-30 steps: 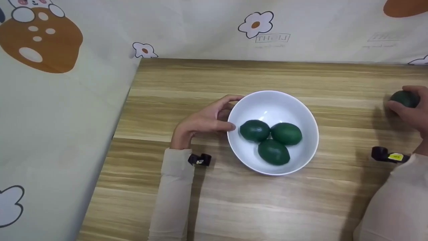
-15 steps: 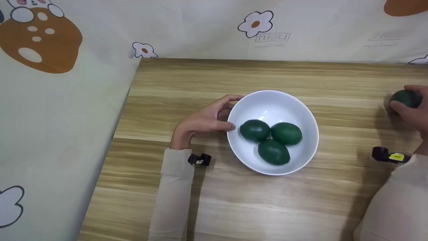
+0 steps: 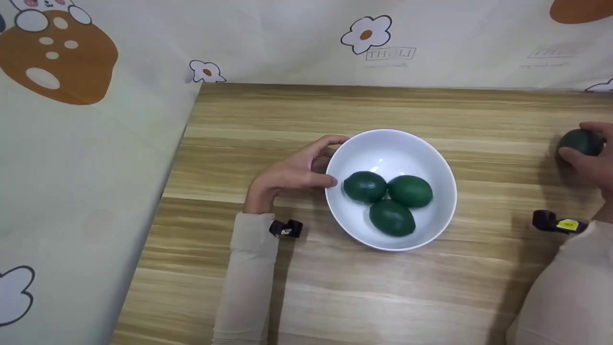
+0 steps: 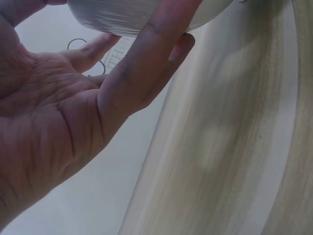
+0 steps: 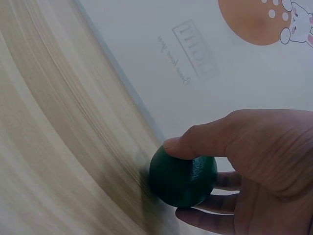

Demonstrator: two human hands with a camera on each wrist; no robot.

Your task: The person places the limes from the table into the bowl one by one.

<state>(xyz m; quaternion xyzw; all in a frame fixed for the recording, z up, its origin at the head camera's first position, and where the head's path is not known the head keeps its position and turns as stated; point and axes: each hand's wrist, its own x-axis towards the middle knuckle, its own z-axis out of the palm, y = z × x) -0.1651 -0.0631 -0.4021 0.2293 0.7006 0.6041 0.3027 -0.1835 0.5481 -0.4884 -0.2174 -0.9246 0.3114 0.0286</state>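
A white bowl (image 3: 390, 143) stands on the wooden table, with 3 dark green limes (image 3: 365, 187) lying together in it. My left hand (image 3: 297, 170) holds the bowl's left side, its thumb at the rim and the other fingers spread round the outer wall. The left wrist view shows those fingers against the outside of the bowl (image 4: 107, 17). Far to the right, my right hand (image 3: 596, 165) grips another lime (image 3: 580, 142) between thumb and fingers. In the right wrist view this lime (image 5: 181, 178) is just above or on the tabletop; I cannot tell which.
The wood-grain table (image 3: 268, 110) ends at the back against a pale printed sheet (image 3: 287, 43) and at the left along a slanting edge. A small black wrist camera (image 3: 286, 229) sits by the left cuff, another wrist camera (image 3: 558, 223) by the right cuff.
My right hand and its lime have shifted very slightly to the right. The left hand, the bowl and the limes inside have stayed in place.
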